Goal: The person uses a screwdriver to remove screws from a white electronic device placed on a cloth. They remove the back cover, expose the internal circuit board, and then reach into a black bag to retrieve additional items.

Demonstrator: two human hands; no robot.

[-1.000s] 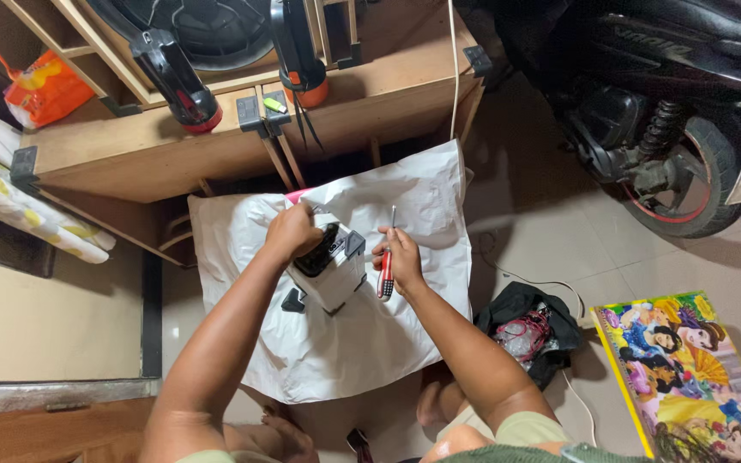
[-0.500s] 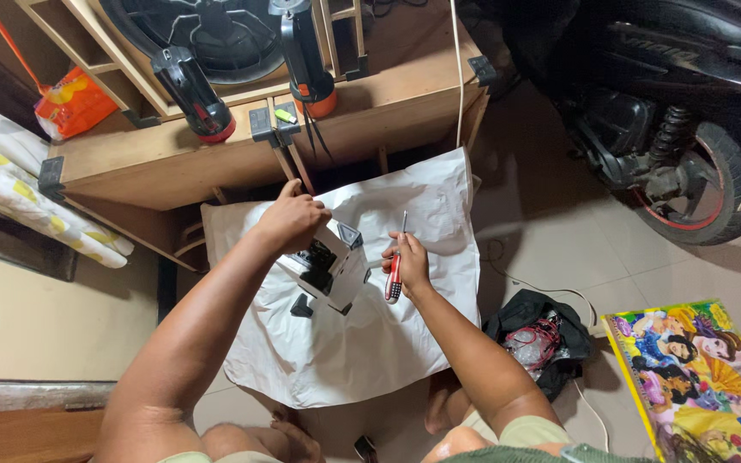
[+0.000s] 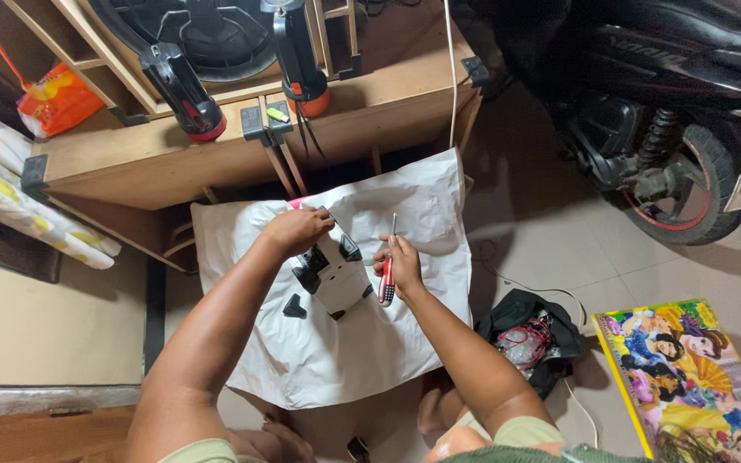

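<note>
At the far left lie one orange bag (image 3: 57, 99) and one rolled yellow-flowered cloth (image 3: 19, 206); on the wooden bench (image 3: 173, 163) stand two black torches, one with a red rim (image 3: 180, 90) and one with an orange rim (image 3: 300, 60). Below, one white sheet (image 3: 422, 206) is spread on the floor. The left hand (image 3: 296, 230) rests on top of one small white-and-black device (image 3: 332, 274), its fingers curled down over the upper end, grasping it, on the middle of the sheet; one loose black piece (image 3: 293, 306) lies just beside it. The right hand (image 3: 399, 264) has its fingers clenched around one red-handled screwdriver (image 3: 388, 267), tip pointing up. Further right sit one black pouch (image 3: 529, 334), one colourful cartoon picture board (image 3: 688, 377) and one black scooter (image 3: 645, 111). Against half a second ago, the left hand stays on the device and the screwdriver remains upright; the device looks slightly more level.
</note>
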